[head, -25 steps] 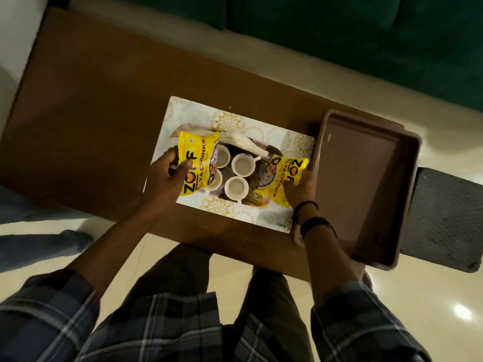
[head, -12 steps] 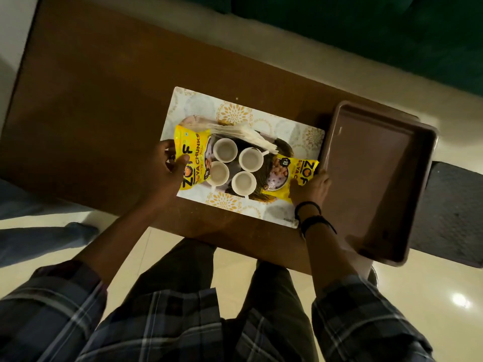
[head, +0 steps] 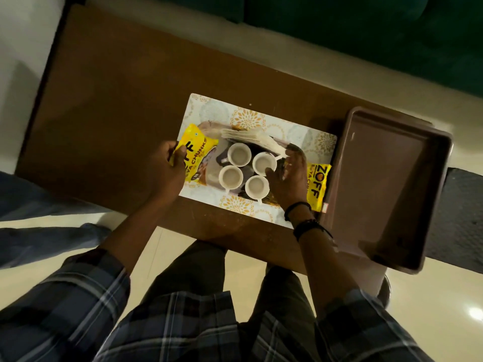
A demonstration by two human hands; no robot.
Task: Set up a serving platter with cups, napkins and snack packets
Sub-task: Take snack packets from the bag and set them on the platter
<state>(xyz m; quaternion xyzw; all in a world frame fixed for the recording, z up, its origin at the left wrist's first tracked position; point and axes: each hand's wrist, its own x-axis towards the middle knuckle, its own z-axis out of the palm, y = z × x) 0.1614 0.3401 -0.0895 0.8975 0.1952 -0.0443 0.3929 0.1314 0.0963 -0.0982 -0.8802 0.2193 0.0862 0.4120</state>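
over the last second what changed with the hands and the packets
The right hand let go of the right packet and moved inward to the cups; that packet now lies flat by the brown tray. The left hand still grips the left packet. Cups and napkins stayed put.

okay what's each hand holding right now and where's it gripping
The left hand pinches the left yellow snack packet by its outer edge. The right hand rests open by the cups; no grip visible.
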